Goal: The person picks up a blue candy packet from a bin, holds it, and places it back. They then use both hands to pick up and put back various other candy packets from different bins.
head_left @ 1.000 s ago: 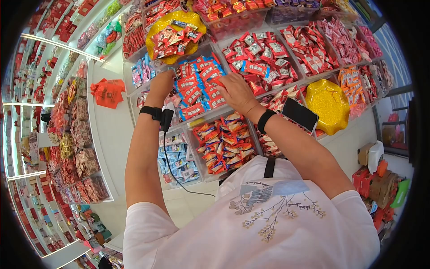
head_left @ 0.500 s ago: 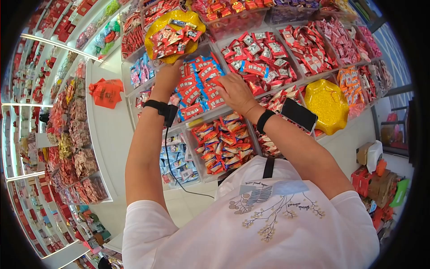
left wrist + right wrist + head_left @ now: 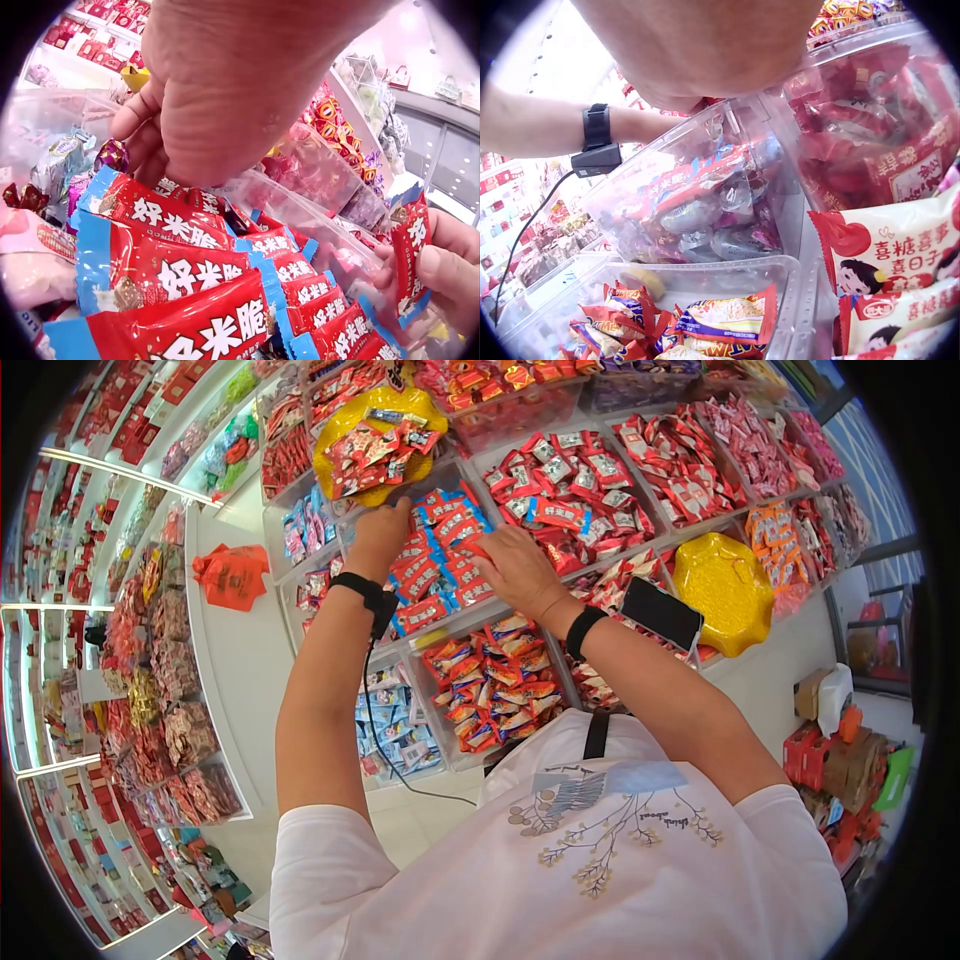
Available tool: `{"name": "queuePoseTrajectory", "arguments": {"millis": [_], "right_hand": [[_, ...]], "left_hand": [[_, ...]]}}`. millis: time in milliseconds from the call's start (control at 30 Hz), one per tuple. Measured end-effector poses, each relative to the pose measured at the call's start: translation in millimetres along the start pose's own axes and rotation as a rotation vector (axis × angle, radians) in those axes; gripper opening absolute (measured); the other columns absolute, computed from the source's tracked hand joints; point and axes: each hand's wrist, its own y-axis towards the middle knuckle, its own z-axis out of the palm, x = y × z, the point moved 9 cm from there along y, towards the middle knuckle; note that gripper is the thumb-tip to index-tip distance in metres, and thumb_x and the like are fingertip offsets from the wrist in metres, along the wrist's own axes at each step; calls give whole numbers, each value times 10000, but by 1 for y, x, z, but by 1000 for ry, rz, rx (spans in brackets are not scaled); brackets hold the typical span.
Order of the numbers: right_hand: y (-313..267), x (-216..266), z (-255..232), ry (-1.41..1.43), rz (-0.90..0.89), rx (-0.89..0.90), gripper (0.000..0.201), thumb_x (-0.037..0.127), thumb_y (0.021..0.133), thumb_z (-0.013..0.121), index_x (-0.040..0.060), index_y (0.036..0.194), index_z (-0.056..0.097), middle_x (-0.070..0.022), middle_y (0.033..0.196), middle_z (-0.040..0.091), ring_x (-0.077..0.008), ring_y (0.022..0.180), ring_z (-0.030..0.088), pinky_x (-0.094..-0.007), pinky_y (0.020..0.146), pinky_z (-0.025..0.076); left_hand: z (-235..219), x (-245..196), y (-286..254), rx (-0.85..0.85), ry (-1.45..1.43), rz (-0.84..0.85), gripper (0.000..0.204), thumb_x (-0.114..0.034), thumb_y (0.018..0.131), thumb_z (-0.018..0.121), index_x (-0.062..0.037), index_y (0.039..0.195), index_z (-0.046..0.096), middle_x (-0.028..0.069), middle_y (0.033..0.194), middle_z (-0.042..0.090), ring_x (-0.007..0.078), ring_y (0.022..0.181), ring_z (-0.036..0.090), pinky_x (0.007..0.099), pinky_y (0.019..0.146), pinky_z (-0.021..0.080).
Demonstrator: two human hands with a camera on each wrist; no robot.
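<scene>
In the head view, two columns of red-and-blue candy packets [image 3: 418, 576] lie in a clear bin. Over the bin's far left corner is my left hand [image 3: 382, 532]. The left wrist view shows the left hand [image 3: 225, 97] with bent fingers reaching down behind the rearmost packet [image 3: 169, 221]; its fingertips are partly hidden, and I cannot tell whether they hold a packet. Along the bin's right side, my right hand [image 3: 520, 568] pinches one candy packet [image 3: 410, 255] upright between thumb and fingers. In the right wrist view, the right hand's fingers are hidden behind its wrist.
A yellow scalloped tray [image 3: 335, 435] with red packets sits beyond the left hand. Another yellow tray [image 3: 722, 595] and a black phone [image 3: 664, 615] lie to the right. Clear bins of orange-red packets [image 3: 490, 680] and other sweets surround the hands. A red bag [image 3: 232, 576] rests at left.
My left hand first moved up toward the bin's far left corner, and its fingers are now over the rear packets. The right hand has stayed nearly still at the bin's right side.
</scene>
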Motion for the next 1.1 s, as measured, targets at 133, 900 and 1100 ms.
{"name": "queuePoseTrajectory", "arguments": {"millis": [133,900,1100], "right_hand": [[0,-1,0,-1,4,3,183,160,917,660,43,1040,591,-168,970,631,-381,1013,582,-495,998,449],[-2,-3,-1,94,-12,-26,281,113,867,709,64,1132,625,-134,1011,646,-356,1021,586,-463,961,465],[-1,-8,-2,133,66,-10,496,119,866,733,58,1322,547,-152,1052,662,-367,1043,589,-478,963,463]], "left_hand": [[-8,3,-3,-65,-30,-20,150,-182,981,574,-87,1095,553,147,884,720,357,842,735,464,665,587],[-61,8,-91,-212,-967,-225,81,-87,1011,602,-31,1070,603,83,917,705,135,790,671,299,694,533],[-59,-44,-97,-110,-1194,-266,99,-99,1020,597,-25,1086,596,61,899,684,106,786,651,279,699,543]]}}
